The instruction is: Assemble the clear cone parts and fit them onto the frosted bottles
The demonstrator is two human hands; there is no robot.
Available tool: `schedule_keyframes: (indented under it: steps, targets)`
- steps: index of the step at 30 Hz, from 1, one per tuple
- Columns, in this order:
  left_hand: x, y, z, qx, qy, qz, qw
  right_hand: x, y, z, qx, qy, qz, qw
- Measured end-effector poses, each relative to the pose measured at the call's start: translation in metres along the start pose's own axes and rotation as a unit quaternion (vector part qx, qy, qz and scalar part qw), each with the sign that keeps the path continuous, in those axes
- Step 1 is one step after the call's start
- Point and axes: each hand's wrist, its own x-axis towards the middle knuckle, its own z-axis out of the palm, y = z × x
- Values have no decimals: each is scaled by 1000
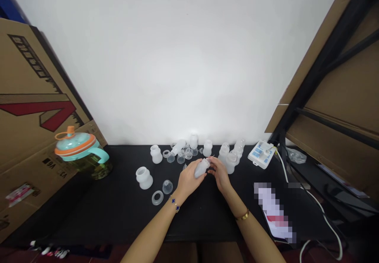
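My left hand (189, 179) is closed round a frosted white baby bottle (201, 168), held tilted with its neck toward the right. The fingers of my right hand (219, 172) are pinched at the bottle's neck, on a small translucent part too indistinct to name. Left of my hands lie a clear dome cap (167, 187) and a white ring (157, 197). Open-necked white bottles (144, 178) stand farther left. Beyond my hands are several clear caps (181, 157) and a white bottle lying on its side (179, 147). Bottles with clear tops (231, 161) are grouped at the right.
On the black table (118, 211), a large teal and orange jug (83, 152) stands at the left by a cardboard box (35, 109). At the right are a white power strip (261, 154) with a cable and a phone (275, 213). A white wall rises behind.
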Motion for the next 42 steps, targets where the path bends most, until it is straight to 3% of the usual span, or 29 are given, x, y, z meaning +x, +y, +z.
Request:
schedule_keyframes:
  steps: [25, 42]
  targets:
    - [-1, -6, 5, -1, 6, 21, 1000, 1, 2, -1, 16, 29, 11, 999]
    - [0, 0, 0, 2, 7, -2, 1000, 3, 5, -3, 5, 12, 0, 1000]
